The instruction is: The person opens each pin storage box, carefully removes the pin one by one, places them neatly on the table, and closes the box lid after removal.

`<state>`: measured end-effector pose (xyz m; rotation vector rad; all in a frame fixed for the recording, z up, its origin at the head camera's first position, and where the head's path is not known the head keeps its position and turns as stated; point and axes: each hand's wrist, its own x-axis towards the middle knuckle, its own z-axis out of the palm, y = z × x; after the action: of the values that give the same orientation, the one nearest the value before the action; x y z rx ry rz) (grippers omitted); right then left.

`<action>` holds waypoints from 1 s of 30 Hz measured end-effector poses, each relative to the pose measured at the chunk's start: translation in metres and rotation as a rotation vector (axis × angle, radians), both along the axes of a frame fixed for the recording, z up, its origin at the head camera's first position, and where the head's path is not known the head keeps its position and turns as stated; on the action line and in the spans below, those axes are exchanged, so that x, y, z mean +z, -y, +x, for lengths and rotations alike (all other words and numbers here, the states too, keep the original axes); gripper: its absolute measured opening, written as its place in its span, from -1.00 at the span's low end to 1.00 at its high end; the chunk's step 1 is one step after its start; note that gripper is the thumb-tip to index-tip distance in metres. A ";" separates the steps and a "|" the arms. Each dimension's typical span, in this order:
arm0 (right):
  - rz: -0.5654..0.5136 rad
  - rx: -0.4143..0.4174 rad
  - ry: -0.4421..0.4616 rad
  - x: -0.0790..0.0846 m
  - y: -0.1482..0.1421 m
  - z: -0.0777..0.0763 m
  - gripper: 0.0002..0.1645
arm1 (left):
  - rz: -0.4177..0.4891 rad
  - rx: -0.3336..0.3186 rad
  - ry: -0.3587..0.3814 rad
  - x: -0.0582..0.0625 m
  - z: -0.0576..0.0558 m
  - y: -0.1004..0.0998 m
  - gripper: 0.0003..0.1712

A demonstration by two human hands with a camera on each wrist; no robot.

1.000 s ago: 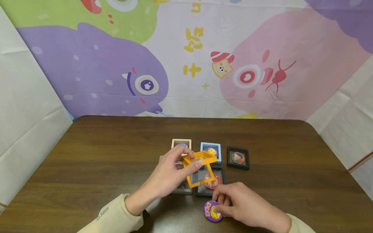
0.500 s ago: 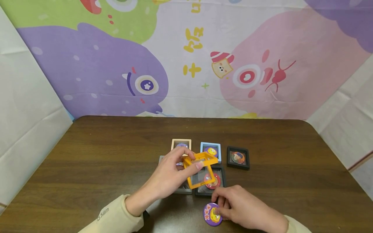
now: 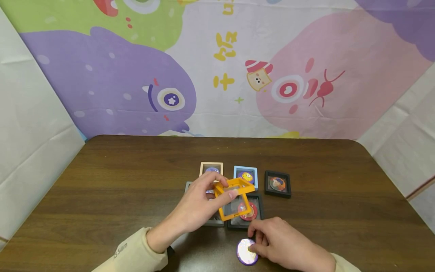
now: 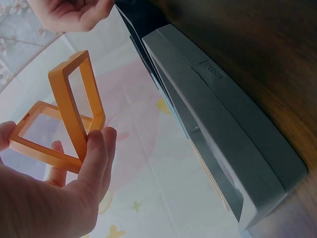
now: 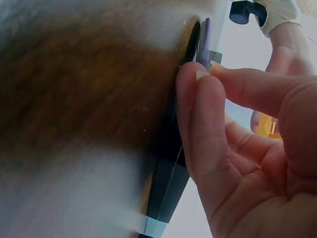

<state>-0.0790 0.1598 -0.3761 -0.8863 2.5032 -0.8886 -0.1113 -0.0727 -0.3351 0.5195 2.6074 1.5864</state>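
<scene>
My left hand (image 3: 198, 204) holds a yellow-orange hinged display frame (image 3: 249, 206) by its edges. Its two halves stand swung apart, with clear film across them, as the left wrist view shows with the orange frame (image 4: 69, 99). Between thumb and fingers, my right hand (image 3: 283, 243) pinches a round purple-edged badge (image 3: 245, 252) low over the table; glare whitens its face. Seen edge-on in the right wrist view, the badge (image 5: 207, 42) is a thin disc. Behind the yellow frame lies a black display frame (image 3: 259, 211) with a red round badge (image 3: 251, 211) inside.
A grey frame (image 3: 214, 223) lies partly hidden under my left hand. Farther back are a beige frame (image 3: 211, 164), a light blue frame (image 3: 256, 177) and a small black frame (image 3: 278, 194), each holding a badge. All rest on the brown wooden table (image 3: 136, 166); a cartoon-printed cloth (image 3: 217, 124) hangs behind.
The purple badge has tilted and shifted slightly toward the table's near side, so its yellow cartoon print is now lost in glare. The left hand and yellow frame have barely moved.
</scene>
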 end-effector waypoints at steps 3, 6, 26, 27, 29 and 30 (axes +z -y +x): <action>0.010 -0.004 -0.017 0.001 -0.001 0.001 -0.78 | 0.011 -0.006 0.012 0.000 0.000 0.000 -0.59; 0.009 -0.016 -0.035 0.004 -0.002 0.000 -0.73 | 0.024 -0.012 0.025 0.001 0.001 0.000 -0.59; -0.550 -0.314 0.358 0.041 -0.015 -0.008 -0.45 | 0.217 -0.239 0.083 0.001 0.004 -0.003 -0.64; -0.554 -0.320 0.372 0.041 -0.015 -0.008 -0.44 | 0.225 -0.253 0.078 0.001 0.005 -0.003 -0.64; -0.549 -0.319 0.385 0.042 -0.014 -0.008 -0.44 | 0.241 -0.275 0.070 0.000 0.005 -0.004 -0.65; -0.546 -0.314 0.388 0.042 -0.014 -0.009 -0.44 | 0.249 -0.281 0.067 0.000 0.006 -0.004 -0.65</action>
<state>-0.0875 0.1738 -0.3343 -0.3967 2.1127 -1.7162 -0.1057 -0.0687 -0.3349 0.7913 2.1836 1.8007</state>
